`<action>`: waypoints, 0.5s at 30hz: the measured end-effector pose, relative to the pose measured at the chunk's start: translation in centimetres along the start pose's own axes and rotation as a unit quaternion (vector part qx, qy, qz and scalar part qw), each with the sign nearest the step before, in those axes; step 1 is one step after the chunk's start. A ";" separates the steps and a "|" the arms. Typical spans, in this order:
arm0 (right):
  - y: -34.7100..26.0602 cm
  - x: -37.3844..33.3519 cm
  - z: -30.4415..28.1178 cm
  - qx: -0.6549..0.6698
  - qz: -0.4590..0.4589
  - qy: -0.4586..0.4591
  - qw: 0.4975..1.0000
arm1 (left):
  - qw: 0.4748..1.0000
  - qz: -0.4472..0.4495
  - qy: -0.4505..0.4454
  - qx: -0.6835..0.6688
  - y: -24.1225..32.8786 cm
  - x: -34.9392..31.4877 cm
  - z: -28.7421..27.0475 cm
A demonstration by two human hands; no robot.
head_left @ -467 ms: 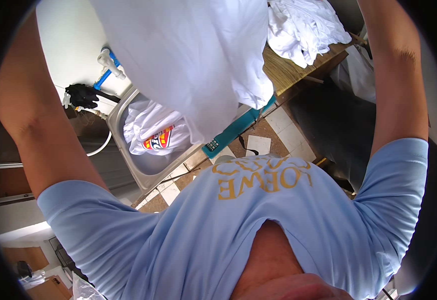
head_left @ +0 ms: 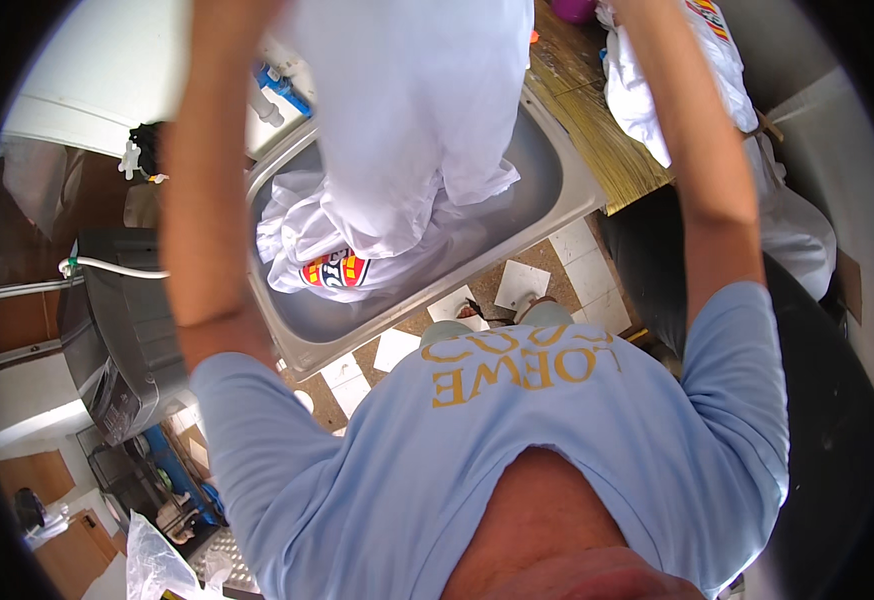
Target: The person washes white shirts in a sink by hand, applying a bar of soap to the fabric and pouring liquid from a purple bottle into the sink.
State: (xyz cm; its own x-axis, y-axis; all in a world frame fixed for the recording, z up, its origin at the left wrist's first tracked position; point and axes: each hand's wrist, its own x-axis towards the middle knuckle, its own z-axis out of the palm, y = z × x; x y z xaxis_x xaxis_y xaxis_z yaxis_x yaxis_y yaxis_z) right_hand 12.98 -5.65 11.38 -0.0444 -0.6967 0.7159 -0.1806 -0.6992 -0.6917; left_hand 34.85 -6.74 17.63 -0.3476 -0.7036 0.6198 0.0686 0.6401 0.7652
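Both my forearms reach up past the top of the picture, so neither hand shows. My left forearm (head_left: 212, 190) is smeared by motion, while my right forearm (head_left: 697, 150) is clearer. Between them hangs a large white cloth (head_left: 417, 90), its upper part cut off by the top edge. Its lower folds come down into a metal sink (head_left: 579, 185). There it meets a white garment (head_left: 292, 205) with a red and yellow print lying in the basin. What grips the cloth is hidden from view.
A wooden counter (head_left: 607, 165) adjoins the sink on the right, with a white garment pile (head_left: 637, 95) on it. Blue and white pipe fittings (head_left: 282, 88) stand behind the sink. A dark grey appliance (head_left: 122, 320) is at left, a large black object (head_left: 807, 400) at right.
The hanging cloth has come down into the sink, onto the printed garment. My arms have drawn closer together. A teal strip by the sink's near edge no longer shows.
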 end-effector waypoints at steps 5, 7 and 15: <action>16.1 -12.4 4.9 -0.137 0.126 -0.027 0.982 | 0.941 -0.077 0.130 0.303 -23.4 -15.9 3.3; 20.2 -15.9 5.7 -0.207 0.208 -0.122 0.948 | 0.901 -0.204 0.058 0.380 -26.9 -19.6 5.6; 27.1 -19.8 9.0 -0.288 0.190 -0.247 0.905 | 0.778 -0.348 -0.010 0.523 -32.5 -22.5 7.4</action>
State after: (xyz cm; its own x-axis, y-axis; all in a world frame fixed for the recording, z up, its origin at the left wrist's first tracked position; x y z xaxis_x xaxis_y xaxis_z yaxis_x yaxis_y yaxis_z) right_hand 17.80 -12.24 -22.45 0.2075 -0.9558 0.2082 -0.7336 -0.2928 -0.6133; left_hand 33.48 -9.45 -22.52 0.0247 -0.9937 0.1090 -0.9374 0.0149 0.3480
